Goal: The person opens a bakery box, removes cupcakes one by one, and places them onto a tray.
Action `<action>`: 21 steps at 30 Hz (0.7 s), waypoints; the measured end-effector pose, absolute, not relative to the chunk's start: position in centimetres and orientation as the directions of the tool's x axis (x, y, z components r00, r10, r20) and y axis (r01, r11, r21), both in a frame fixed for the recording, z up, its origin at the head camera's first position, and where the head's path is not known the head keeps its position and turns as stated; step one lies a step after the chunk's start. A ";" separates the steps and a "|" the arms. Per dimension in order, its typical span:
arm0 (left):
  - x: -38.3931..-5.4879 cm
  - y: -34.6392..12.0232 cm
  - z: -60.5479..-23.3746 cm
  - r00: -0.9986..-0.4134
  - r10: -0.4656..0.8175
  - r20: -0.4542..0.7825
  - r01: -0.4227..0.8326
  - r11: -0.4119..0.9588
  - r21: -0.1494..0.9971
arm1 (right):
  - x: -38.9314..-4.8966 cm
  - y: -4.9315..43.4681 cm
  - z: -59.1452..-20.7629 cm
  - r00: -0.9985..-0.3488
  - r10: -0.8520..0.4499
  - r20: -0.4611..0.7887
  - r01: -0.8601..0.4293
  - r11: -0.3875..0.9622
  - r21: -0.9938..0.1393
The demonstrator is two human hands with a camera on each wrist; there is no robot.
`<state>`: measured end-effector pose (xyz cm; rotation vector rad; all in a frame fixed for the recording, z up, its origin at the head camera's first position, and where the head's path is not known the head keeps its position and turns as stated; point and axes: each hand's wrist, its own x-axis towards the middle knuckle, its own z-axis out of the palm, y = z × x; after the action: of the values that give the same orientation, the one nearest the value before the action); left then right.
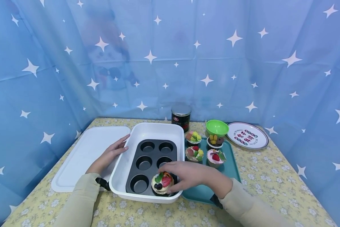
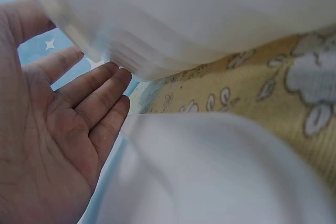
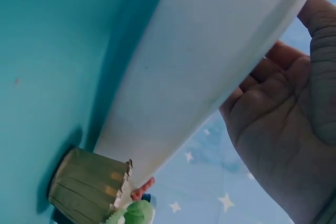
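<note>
In the head view my right hand (image 1: 188,172) grips a cupcake (image 1: 162,183) topped with cream, a strawberry slice and dark berries. It sits at the front right cup of a dark muffin tin (image 1: 152,149), which lies inside a white rectangular box (image 1: 121,170). Its fingertips are hidden behind the box wall (image 3: 199,40) in the right wrist view. My left hand (image 1: 110,155) is at the box's left side. The left wrist view shows those fingers (image 2: 105,87) fairly straight, right at the outer wall (image 2: 173,19).
Right of the box, a teal tray (image 1: 230,170) bears several cupcakes, including a pink one (image 1: 215,157). Behind are an espresso tin (image 1: 181,119), a green bowl (image 1: 217,127) and a white plate (image 1: 252,134). A white lid (image 1: 81,154) lies to the left.
</note>
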<state>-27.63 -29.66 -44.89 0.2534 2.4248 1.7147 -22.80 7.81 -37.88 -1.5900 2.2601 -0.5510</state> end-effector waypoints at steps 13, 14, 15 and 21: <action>-27.5 -29.6 -44.7 -0.972 0.232 -0.040 0.039 0.327 0.944 | -22.5 7.5 -38.4 -0.422 -0.902 -0.095 -0.783 0.415 -0.462; -27.4 -29.5 -44.7 -0.972 0.229 -0.044 0.033 0.323 0.946 | -22.5 7.4 -38.4 -0.430 -0.897 -0.098 -0.781 0.424 -0.458; -27.4 -29.5 -44.6 -0.972 0.232 -0.044 0.034 0.323 0.946 | -22.4 7.4 -38.4 -0.437 -0.894 -0.101 -0.779 0.432 -0.454; -27.3 -29.5 -44.6 -0.972 0.231 -0.050 0.025 0.312 0.950 | -22.1 7.2 -38.4 -0.467 -0.878 -0.105 -0.779 0.465 -0.420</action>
<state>-27.33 -29.48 -44.65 0.2369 2.3955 1.7294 -22.07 7.20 -38.36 -1.4095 2.4111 -0.4544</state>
